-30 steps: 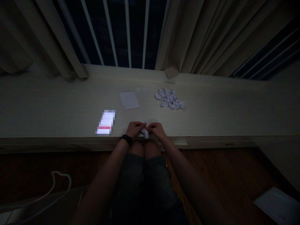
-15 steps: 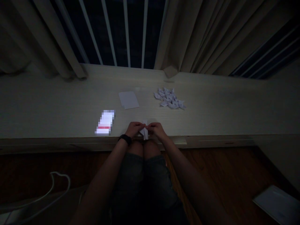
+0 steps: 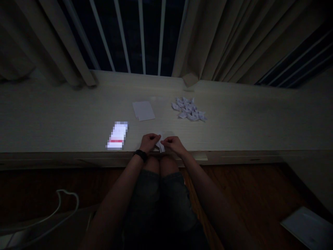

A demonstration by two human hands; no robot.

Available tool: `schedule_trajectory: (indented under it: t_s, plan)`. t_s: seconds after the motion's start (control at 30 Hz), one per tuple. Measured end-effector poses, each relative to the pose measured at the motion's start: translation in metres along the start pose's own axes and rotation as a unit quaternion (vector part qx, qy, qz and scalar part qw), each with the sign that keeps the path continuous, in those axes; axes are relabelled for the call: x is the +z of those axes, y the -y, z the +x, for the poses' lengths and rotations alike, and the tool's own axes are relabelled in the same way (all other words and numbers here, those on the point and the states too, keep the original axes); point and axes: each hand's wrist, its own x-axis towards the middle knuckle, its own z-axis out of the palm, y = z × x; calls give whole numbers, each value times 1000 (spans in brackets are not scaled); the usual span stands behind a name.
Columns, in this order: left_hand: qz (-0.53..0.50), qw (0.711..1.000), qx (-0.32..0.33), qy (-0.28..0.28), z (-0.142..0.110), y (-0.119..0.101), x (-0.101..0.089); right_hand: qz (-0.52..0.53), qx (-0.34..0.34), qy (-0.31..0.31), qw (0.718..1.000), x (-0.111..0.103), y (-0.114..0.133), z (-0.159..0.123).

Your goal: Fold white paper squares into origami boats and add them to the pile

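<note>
We have the folded paper (image 3: 161,148) between our two hands, close to the front edge of the white counter (image 3: 239,121) and just above our knees (image 3: 168,166). Its long axis runs roughly away from us, from beyond our fingertips back toward our lap, with the near end reaching about to the counter's edge. Neither hand is clearly nearer, since both are at the paper: our left hand (image 3: 149,141) comes in from the left and holds its upper left part in a narrow pinch, thumb and fingers close together. Our right hand (image 3: 174,144) comes in from the right, its thumb and forefinger drawn narrow on the right side of the same piece, a little lower than the left fingertips.

The paper is white and small, with a slim strip pointing toward us and a slanting flap on the left under our left fingers. The light is dim, so we can't fairly make out how the creases run or how many layers there are.

Beyond our hands, to the left, lie flat paper sheets (image 3: 144,111); to the right sits a cluster of pointed folded pieces (image 3: 189,109). A lit screen (image 3: 118,134) lies left of our left hand, whose wrist wears a dark band (image 3: 141,155).
</note>
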Motion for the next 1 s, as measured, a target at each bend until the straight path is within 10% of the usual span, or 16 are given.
schedule_trajectory:
  t_s: [1.0]
  plan:
    - [0,1000,7,-17,-1,-6,2,-16,3,-6,1000,6,-3,-1]
